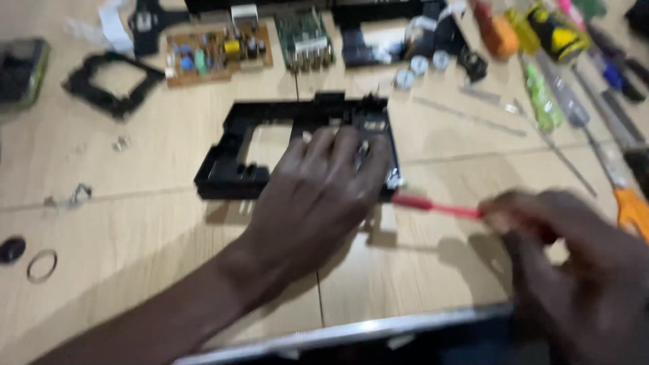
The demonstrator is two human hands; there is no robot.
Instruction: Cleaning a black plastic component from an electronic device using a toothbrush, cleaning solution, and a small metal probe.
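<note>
Centrally on the wooden tabletop [135, 223], a black plastic frame [270, 128] is seen lying flat, a rectangular opening showing through its left half. The left hand [324, 196] is laid palm-down over the frame's right portion, fingers spread and extended, pressing on it rather than curled round it. The right hand [568, 270] is found near the table's front right corner, fingers closed on the handle end of a red screwdriver [436, 206]; the grip itself is blurred by motion. The screwdriver is held almost level, its tip brought to the frame's front right corner, just beside the left hand's fingertips.

Along the back edge, a tan circuit board [220, 54] with coloured components is noted, and beside it to the right a green circuit board [304, 40]. Further black housing parts [399, 40] are seen right of those, with three small round silver pieces [419, 67] just in front. A square black bracket [111, 84] lies toward the back left corner. A row of screwdrivers [561, 81] with green, yellow, orange and blue handles is spread over the back right corner. Near the left edge, at the front, a metal ring [42, 265] and a small dark round part [11, 249] are recorded, lying close together. Small metal bits [74, 196] are scattered between these and the frame. The front edge of the table is trimmed with a pale strip [351, 331].
</note>
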